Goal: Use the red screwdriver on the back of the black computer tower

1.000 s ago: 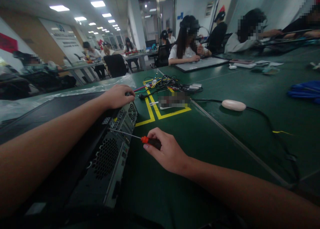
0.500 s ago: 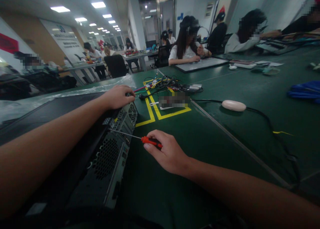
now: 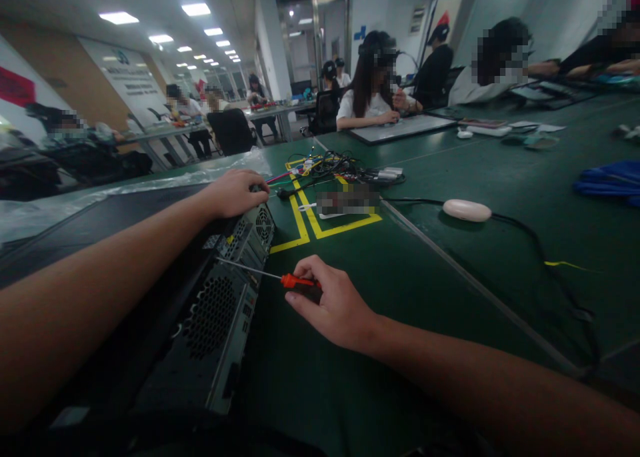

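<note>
A black desktop computer case (image 3: 120,225) lies on its side at the left, its rear panel turned to the right. My left hand (image 3: 240,194) is curled over the far rear corner of the case, gripping its edge. In my right hand (image 3: 336,304) is a screwdriver (image 3: 295,282) with a red and black handle, held between thumb and fingers. Its thin metal shaft points left and the tip meets the rear panel near the upper edge, above the honeycomb vent (image 3: 213,317). Whatever sits under the tip is too small to make out.
Beyond the case lies a tangle of cables (image 3: 340,167) with connectors, near yellow tape (image 3: 347,226) and a blurred-out item. A pale oval object (image 3: 467,210) sits on a black cord to the right. Blue cloth-like material (image 3: 610,185) is farther right. People work across the green table (image 3: 430,264).
My right thumb and fingers have shifted on the screwdriver handle, which has turned slightly. The tip stays at the same place on the panel. My left hand keeps its position on the case.
</note>
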A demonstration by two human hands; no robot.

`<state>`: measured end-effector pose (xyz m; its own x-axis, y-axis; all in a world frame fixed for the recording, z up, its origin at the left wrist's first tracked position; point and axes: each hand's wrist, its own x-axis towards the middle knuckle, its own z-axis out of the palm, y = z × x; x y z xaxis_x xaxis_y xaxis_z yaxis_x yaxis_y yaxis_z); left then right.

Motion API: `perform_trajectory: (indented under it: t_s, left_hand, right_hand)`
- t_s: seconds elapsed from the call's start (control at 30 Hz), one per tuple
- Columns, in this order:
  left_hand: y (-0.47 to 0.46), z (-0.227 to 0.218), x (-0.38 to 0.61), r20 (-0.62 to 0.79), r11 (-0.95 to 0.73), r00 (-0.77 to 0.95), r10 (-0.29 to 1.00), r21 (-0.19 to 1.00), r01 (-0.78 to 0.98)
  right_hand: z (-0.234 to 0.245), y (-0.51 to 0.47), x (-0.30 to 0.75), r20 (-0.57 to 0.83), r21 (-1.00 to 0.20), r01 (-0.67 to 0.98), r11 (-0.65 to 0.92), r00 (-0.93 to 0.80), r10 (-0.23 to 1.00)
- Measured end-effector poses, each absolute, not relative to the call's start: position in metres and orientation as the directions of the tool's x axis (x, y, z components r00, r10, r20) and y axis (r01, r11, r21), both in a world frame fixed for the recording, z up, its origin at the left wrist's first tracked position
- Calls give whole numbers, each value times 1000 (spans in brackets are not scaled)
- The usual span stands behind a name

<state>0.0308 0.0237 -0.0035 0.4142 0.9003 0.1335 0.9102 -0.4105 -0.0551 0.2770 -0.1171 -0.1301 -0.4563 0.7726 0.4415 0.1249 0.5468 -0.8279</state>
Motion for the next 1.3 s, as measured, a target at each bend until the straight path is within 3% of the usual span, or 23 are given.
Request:
perform_trajectory:
  t_s: [1.3]
  left_hand:
    - [24,-3,32,146,-412,415,898,-54,910]
  right_hand:
    - [-129,-118,277,402,-849,133,512,-468,787]
